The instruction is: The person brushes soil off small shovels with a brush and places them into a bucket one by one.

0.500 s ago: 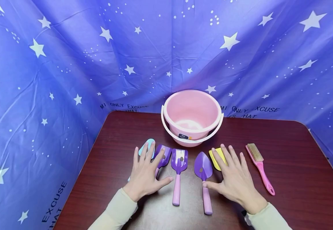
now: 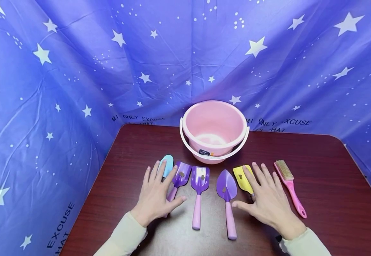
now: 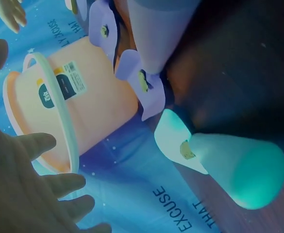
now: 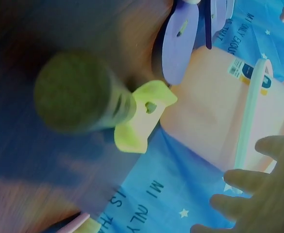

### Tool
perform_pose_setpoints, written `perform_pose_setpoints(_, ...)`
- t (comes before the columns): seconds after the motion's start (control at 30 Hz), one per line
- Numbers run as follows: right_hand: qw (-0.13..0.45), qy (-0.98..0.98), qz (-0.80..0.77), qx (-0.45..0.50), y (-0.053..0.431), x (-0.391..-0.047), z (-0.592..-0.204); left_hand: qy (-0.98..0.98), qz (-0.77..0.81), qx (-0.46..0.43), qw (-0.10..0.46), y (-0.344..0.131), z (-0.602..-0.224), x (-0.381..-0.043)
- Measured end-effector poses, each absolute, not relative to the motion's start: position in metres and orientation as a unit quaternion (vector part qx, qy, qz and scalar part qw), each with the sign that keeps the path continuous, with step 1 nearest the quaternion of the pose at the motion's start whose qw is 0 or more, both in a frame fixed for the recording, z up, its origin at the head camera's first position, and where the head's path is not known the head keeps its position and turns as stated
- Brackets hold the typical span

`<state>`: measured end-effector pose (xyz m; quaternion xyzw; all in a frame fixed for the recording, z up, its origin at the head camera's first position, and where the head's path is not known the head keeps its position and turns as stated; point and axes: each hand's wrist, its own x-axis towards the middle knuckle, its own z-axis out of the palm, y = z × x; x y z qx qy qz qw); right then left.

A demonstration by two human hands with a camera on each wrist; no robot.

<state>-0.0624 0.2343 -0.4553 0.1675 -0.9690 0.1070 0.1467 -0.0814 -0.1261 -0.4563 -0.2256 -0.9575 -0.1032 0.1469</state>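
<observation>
In the head view my left hand (image 2: 153, 199) is held palm down with fingers spread over a light blue trowel (image 2: 168, 165) and the pink handle of a purple scoop-shaped trowel (image 2: 182, 173). My right hand (image 2: 270, 202), likewise spread, covers most of the handle of a yellow trowel (image 2: 242, 178). Between the hands lie a second purple square-ended trowel (image 2: 200, 179) and a purple pointed trowel (image 2: 226, 186), both pink-handled. The wrist views show each palm apart from the tools: the blue trowel's handle (image 3: 239, 170) and the yellow trowel's handle (image 4: 83, 92) stand free of the fingers.
A pink bucket (image 2: 215, 151) stands upright behind the trowels, its white handle lowered to the front. Right of my right hand lies a pink-handled brush (image 2: 290, 188), bristles up. A blue star-patterned cloth (image 2: 159, 64) hangs behind the brown table (image 2: 326, 170).
Both hands have drawn slightly apart, the left one leftward and the right one rightward. More of the yellow trowel and the blue trowel now shows. The tools and bucket have stayed put.
</observation>
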Motion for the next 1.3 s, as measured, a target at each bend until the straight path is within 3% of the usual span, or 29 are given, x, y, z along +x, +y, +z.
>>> perform_pose_setpoints(0.4, 0.150, -0.969, 0.120, 0.158, 0.255, -0.062, -0.452, -0.955, -0.145, -0.200, 0.166, -0.143, -0.458, -0.076)
perform_pose_setpoints(1.3, 0.126, -0.982, 0.115, 0.083, 0.310, -0.061, -0.448, -0.969, -0.153, -0.137, 0.135, -0.172, -0.472, -0.066)
